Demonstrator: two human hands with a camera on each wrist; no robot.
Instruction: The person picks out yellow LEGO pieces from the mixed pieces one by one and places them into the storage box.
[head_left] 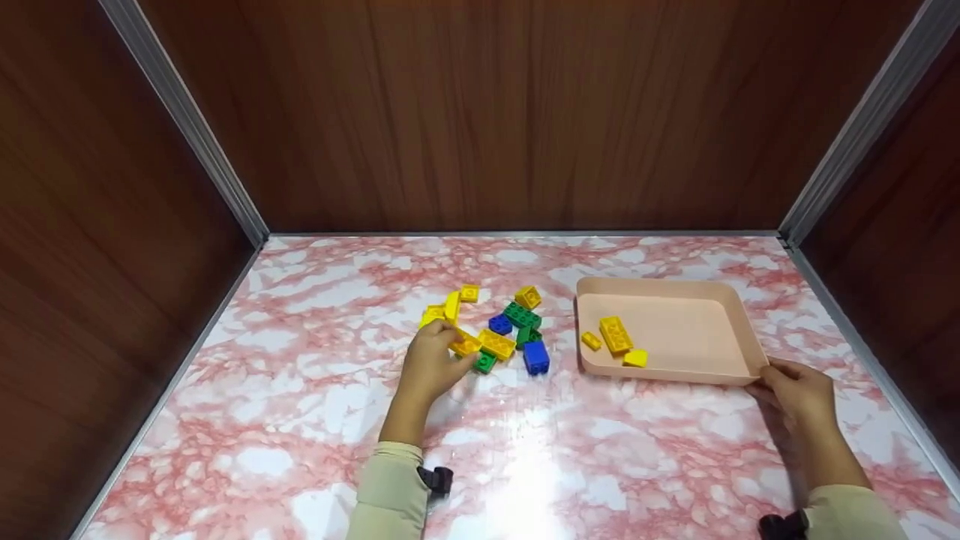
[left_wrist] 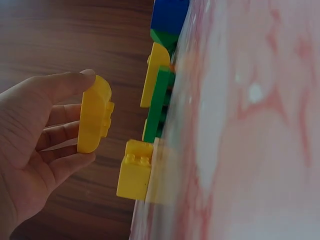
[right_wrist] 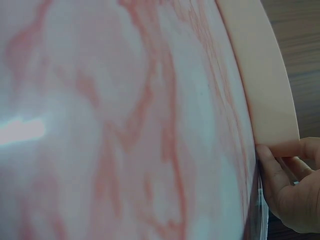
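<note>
My left hand (head_left: 431, 361) pinches a yellow toy brick (left_wrist: 93, 115) between thumb and fingers, with studs on one side and rounded corners. It is held up off the table, over a loose pile of building bricks. In that pile are yellow bricks (head_left: 496, 344), green bricks (head_left: 523, 315) and blue bricks (head_left: 536, 357). My right hand (head_left: 802, 394) grips the near right corner of a peach tray (head_left: 694, 330), as the right wrist view also shows. Inside the tray, towards its left side, lie a larger yellow brick (head_left: 616, 335) and two small yellow pieces (head_left: 635, 358).
The table (head_left: 315, 450) has a red and white marbled top with a bright glare near the front. Brown wood-grain panels (head_left: 525, 112) stand at the back and both sides, joined by grey metal strips (head_left: 187, 112). The tray lies right of the pile.
</note>
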